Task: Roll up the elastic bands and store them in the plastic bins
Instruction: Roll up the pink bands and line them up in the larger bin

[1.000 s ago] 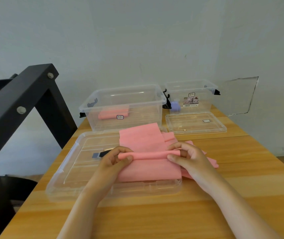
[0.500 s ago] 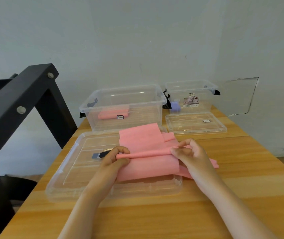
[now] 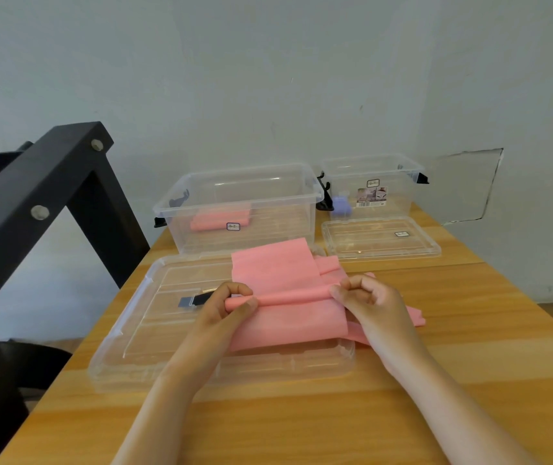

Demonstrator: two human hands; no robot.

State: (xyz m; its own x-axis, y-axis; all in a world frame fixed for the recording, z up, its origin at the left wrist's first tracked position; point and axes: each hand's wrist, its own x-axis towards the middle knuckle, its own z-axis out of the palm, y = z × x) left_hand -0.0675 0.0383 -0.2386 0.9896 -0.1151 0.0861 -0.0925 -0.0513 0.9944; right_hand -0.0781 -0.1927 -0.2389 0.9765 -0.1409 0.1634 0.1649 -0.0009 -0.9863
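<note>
A wide pink elastic band (image 3: 278, 273) lies over a clear bin lid (image 3: 134, 330) on the wooden table, partly rolled into a thin tube across its middle. My left hand (image 3: 224, 307) pinches the tube's left end between thumb and fingers. My right hand (image 3: 369, 303) pinches the right end with curled fingers. More pink band (image 3: 416, 317) pokes out under my right hand. Behind stands a clear plastic bin (image 3: 174, 209) holding a rolled pink band (image 3: 218, 219).
A second clear bin (image 3: 402, 196) at the back right holds a small purple roll (image 3: 340, 204), with its lid (image 3: 432, 250) flat in front. A black metal frame (image 3: 33, 196) rises at the left. A wall closes off the table's far side.
The rolled tube has moved a little farther up the band. My right hand's fingers have curled tighter around the tube's right end; the left hand keeps its pinch.
</note>
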